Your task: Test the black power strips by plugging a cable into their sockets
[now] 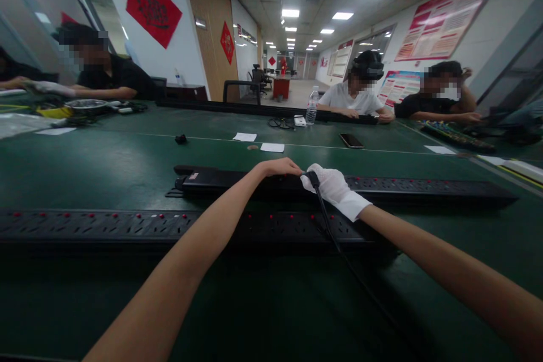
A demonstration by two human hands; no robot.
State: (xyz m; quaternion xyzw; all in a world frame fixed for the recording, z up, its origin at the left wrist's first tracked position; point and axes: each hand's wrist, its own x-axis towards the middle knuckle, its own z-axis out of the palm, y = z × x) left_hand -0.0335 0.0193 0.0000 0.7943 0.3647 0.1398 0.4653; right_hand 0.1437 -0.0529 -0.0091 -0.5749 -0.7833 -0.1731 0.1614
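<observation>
Two long black power strips lie across the green table, a far strip [428, 188] and a near strip [97, 227], both lined with red dots beside their sockets. Above the far strip, my right hand [333, 185], in a white glove, grips a black plug [313, 179]. Its black cable [330, 226] hangs over the near strip and runs down to the right. My bare left hand [280, 167] is bent over the far strip, its closed fingertips meeting the plug's front end. What those fingers pinch is too small to make out.
Beyond the strips lie white paper slips [272, 147], a phone [351, 141], a small black object [181, 139] and a water bottle [311, 106]. Another dark strip [203, 105] lies along the far side. Several people sit around the table; cables [89, 113] are piled at left.
</observation>
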